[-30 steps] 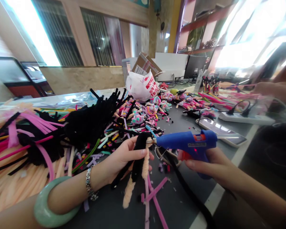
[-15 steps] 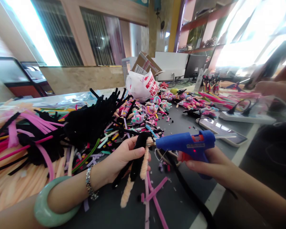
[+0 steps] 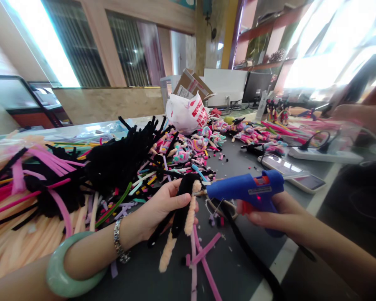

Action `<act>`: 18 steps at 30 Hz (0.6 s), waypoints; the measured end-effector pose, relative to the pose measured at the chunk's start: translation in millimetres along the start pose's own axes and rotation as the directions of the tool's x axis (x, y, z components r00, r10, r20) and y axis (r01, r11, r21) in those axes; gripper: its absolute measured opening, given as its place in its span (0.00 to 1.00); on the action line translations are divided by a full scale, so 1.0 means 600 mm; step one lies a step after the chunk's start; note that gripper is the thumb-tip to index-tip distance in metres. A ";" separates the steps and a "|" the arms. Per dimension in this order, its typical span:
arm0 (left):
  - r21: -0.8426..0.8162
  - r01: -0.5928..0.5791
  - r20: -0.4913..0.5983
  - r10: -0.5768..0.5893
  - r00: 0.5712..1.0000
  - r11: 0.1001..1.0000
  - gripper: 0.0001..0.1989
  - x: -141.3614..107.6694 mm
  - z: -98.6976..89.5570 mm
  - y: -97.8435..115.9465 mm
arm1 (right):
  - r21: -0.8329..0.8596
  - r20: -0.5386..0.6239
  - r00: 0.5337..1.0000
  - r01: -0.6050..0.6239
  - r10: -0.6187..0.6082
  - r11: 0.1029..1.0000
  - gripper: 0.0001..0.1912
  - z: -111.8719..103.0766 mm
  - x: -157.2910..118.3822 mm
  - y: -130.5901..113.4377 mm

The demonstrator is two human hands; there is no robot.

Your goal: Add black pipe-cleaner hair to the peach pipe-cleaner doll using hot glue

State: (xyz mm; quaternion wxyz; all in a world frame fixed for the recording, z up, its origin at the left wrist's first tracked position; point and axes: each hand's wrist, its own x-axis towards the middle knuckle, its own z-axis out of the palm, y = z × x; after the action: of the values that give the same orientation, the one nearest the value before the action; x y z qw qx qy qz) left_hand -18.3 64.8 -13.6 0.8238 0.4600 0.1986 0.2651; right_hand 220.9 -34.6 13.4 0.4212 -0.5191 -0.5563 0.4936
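Between the fingers and thumb of my left hand (image 3: 167, 205) is a black and peach pipe-cleaner figure (image 3: 190, 213), its peach limbs hanging down. My right hand (image 3: 275, 213) is wrapped round the handle of a blue hot glue gun (image 3: 244, 188), with a finger at the red trigger. The gun's nozzle (image 3: 202, 192) points left, against or very close to the peach part of the figure; contact is hard to tell. A clear glue stick (image 3: 296, 174) sticks out of the gun's back. Pink pipe cleaners (image 3: 203, 263) lie on the table below.
On the left are bundles of black (image 3: 113, 161) and peach pipe cleaners (image 3: 15, 246). Finished small figures (image 3: 181, 154) and cut scraps cover the middle. A white plastic bag (image 3: 186, 113) stands behind. To the right lie a phone (image 3: 291, 173) and a power strip (image 3: 327, 154). Another person's blurred hand (image 3: 360, 117) is at far right.
The glue gun's nozzle has dropped slightly and shifted a little to the right along the peach part. My left hand and the figure have hardly moved.
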 end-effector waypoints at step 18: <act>0.017 -0.014 0.106 0.013 0.994 1.000 0.19 0.005 -0.017 -0.009 | 0.114 0.041 0.994 0.100 -0.106 0.988 0.12 -0.009 0.012 0.005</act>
State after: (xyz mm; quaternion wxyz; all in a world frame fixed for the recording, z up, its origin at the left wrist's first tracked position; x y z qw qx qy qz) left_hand -20.4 70.8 -23.5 0.8274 0.4819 0.1536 0.2441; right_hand 226.2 -26.8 10.8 0.4612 -0.4535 -0.5637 0.5136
